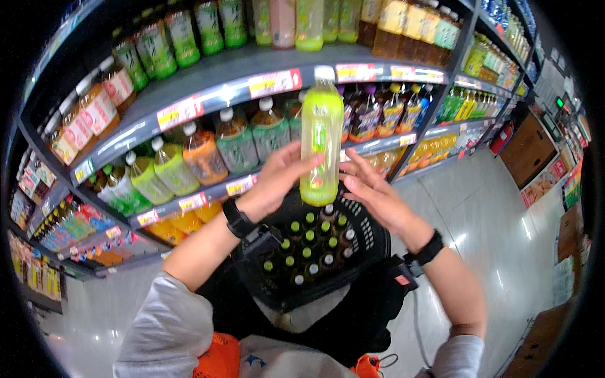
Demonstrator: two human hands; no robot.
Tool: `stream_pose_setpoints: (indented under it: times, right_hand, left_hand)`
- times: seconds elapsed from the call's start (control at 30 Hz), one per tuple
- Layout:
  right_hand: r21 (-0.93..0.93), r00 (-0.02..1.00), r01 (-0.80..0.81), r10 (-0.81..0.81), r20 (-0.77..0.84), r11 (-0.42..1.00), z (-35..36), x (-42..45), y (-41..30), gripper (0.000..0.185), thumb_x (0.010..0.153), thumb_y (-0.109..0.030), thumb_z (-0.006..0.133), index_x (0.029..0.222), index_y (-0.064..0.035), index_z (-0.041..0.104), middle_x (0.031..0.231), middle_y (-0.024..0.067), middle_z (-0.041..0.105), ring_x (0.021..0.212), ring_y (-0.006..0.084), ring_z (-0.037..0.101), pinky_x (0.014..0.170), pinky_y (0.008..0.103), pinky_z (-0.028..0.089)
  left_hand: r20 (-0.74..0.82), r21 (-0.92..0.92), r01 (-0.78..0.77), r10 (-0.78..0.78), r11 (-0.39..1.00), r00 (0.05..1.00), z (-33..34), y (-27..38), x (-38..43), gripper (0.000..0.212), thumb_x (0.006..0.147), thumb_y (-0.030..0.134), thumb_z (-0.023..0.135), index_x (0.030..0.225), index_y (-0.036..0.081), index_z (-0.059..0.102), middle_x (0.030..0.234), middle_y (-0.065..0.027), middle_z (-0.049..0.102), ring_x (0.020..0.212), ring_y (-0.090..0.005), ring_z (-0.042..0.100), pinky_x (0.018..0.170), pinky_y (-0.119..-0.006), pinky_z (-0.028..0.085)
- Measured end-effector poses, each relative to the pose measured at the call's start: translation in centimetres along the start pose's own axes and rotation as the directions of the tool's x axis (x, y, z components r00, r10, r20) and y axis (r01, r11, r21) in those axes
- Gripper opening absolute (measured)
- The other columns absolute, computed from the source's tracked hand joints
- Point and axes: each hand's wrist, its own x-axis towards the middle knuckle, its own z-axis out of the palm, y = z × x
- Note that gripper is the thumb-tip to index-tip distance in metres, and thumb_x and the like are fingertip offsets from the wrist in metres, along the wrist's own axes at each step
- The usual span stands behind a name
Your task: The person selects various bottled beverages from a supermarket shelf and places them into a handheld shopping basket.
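Note:
A plastic drink bottle (322, 137) with a white cap and a yellow-green sleeve stands upright in the air before me. My left hand (282, 177) grips its lower half, the thumb across the front and the fingers behind. On the other side, my right hand (378, 201) has its fingers apart close to the bottle; whether a fingertip touches it I cannot tell. Below both hands is a black plastic basket (366, 227) holding several upright bottles with green caps (306, 253) and white caps (313, 269). Only their tops show clearly.
Dark shelving (222, 78) with price tags curves across the front, stocked with green bottles (208, 28), larger tea bottles (236, 141) and brown-drink bottles (409, 28). Tiled floor (465, 203) runs along the right, with a red fire extinguisher (503, 137) and wooden counter (529, 146) farther off.

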Motion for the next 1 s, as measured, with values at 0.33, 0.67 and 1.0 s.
stream_pose_setpoints:
  times: [0.33, 0.67, 1.0]
  right_hand:
    - [0.669, 0.984, 0.07, 0.058, -0.168, 0.74, 7.6, 2.3, 19.2, 0.064, 0.1, -0.053, 0.038, 0.143, -0.006, 0.038, 0.136, 0.0135, 0.051, 0.123, 0.0247, 0.051, 0.105, 0.0389, 0.04]
    - [0.62, 0.944, 0.006, 0.2, -0.262, 0.784, 8.2, 2.8, 21.4, 0.055, 0.102, -0.047, 0.037, 0.139, -0.0065, 0.04, 0.13, 0.0093, 0.052, 0.118, 0.0191, 0.051, 0.1, 0.0352, 0.042]
    - [0.463, 0.918, 0.019, 0.168, -0.359, 0.886, 7.3, 3.6, 21.7, 0.055, 0.1, -0.025, 0.054, 0.147, -0.0114, 0.028, 0.131, 0.0063, 0.05, 0.117, 0.0154, 0.05, 0.099, 0.0315, 0.041]
  left_hand:
    - [-0.001, -0.089, 0.357, -0.358, 0.93, 0.934, -3.8, -15.3, -7.3, 0.042, 0.096, 0.031, 0.06, 0.124, 0.001, 0.06, 0.112, -0.0035, 0.064, 0.101, -0.0091, 0.059, 0.088, -0.024, 0.045]
    - [-0.096, -0.164, 0.319, -0.337, 0.933, 0.937, -6.5, -17.6, -7.2, 0.044, 0.09, 0.021, 0.069, 0.128, 0.001, 0.056, 0.113, -0.0064, 0.065, 0.098, -0.0105, 0.061, 0.083, -0.026, 0.048]
    - [-0.131, -0.13, 0.266, -0.283, 0.955, 0.95, -5.8, -19.3, -5.6, 0.052, 0.088, 0.017, 0.071, 0.133, 0.001, 0.051, 0.124, -0.0071, 0.06, 0.108, -0.0129, 0.058, 0.094, -0.028, 0.045]
